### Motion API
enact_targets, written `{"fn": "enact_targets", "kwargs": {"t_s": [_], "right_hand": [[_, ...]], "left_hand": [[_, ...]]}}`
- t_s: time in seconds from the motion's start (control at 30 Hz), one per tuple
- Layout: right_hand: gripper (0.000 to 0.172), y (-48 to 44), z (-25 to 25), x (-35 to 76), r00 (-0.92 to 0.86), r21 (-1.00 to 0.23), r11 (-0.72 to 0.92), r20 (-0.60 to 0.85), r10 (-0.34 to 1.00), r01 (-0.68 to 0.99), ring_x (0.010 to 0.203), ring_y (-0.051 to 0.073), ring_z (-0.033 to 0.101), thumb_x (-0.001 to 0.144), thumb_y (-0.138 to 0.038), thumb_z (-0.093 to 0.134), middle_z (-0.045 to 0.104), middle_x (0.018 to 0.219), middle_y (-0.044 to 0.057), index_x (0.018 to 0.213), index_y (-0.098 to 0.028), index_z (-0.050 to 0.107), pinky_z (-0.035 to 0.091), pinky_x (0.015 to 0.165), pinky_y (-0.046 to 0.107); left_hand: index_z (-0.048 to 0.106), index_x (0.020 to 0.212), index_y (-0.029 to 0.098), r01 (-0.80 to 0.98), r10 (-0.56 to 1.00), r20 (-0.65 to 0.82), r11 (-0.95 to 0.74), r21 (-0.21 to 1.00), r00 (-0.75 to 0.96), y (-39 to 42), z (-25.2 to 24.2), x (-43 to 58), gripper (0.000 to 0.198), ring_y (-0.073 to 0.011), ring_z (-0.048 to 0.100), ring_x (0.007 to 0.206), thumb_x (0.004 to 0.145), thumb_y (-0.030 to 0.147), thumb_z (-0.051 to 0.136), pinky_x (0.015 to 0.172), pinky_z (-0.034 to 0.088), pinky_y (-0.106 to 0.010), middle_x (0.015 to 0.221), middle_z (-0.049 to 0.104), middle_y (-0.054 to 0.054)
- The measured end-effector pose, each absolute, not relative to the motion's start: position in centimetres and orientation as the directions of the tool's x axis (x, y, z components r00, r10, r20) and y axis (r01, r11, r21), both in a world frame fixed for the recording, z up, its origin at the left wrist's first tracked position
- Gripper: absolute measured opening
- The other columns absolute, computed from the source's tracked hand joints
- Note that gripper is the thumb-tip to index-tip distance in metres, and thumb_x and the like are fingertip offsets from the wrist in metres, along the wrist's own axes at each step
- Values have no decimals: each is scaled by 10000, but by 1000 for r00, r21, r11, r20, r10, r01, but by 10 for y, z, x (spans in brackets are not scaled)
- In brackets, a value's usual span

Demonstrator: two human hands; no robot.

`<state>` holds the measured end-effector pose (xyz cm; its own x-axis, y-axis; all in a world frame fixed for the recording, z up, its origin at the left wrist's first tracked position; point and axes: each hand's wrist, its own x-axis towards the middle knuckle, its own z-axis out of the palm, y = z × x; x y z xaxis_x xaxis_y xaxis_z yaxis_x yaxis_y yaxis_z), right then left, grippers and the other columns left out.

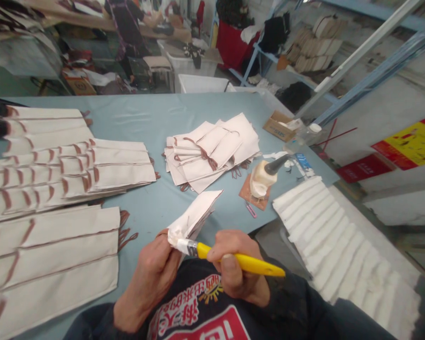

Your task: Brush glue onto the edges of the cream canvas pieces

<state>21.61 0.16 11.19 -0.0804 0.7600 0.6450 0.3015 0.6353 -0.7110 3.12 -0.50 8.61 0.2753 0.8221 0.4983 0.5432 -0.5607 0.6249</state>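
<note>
My right hand [237, 267] is closed round the yellow handle of a paintbrush [248, 263]. The white-coated bristles touch the near end of a cream fabric piece [198, 212]. That end is gripped by my left hand [154, 271], whose fingers wrap round it; some of the fingers are hidden. The fabric piece is folded and tilted up, its far end pointing away to the right. Beyond it lies a loose pile of cream fabric pieces [216, 146] with brown cords. A glue-smeared plastic container [264, 179] with a dark spout stands on a brown pad [245, 192], to the right.
Overlapping rows of cream fabric pieces [120, 160] cover the left of the blue-grey table [145, 111]. A small pink-handled tool [250, 209] lies by the pad. White folded material [326, 226] is stacked at the right. A cardboard box [279, 126] sits at the far corner; a person [125, 28] is behind.
</note>
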Motion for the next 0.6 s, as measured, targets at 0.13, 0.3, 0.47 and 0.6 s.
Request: {"fn": "enact_targets", "kwargs": {"t_s": [0.13,0.3,0.47,0.6], "right_hand": [[324,0,125,213,-31,-670,705,719,694,235,424,100,533,1066,-319,432,618,533,-60,806,-238,607,462,490,238],[235,2,126,227,-140,-642,708,704,696,295,454,116,571,1016,-246,481,654,566,-56,830,-244,623,502,523,257],[174,13,124,237,-53,-668,674,697,715,315,493,140,624,976,-205,511,690,624,-38,886,-256,651,524,525,281],[174,12,137,225,-109,-630,665,688,718,401,492,136,635,942,-162,516,708,626,-38,840,-248,628,539,532,268]], "left_hand": [[540,814,216,532,833,490,-545,648,256,-8,85,33,241,-116,585,562,973,46,481,512,449,-190,659,606,23],[555,796,213,559,856,465,-506,657,227,-7,80,36,241,-119,586,552,966,58,485,517,448,-205,655,608,21],[594,816,209,577,839,474,-533,619,267,-4,75,33,218,-149,614,583,972,85,504,559,487,-236,677,648,-3],[569,836,212,569,818,506,-562,600,275,0,73,32,214,-160,643,646,962,50,511,597,503,-234,699,637,-3]]}}
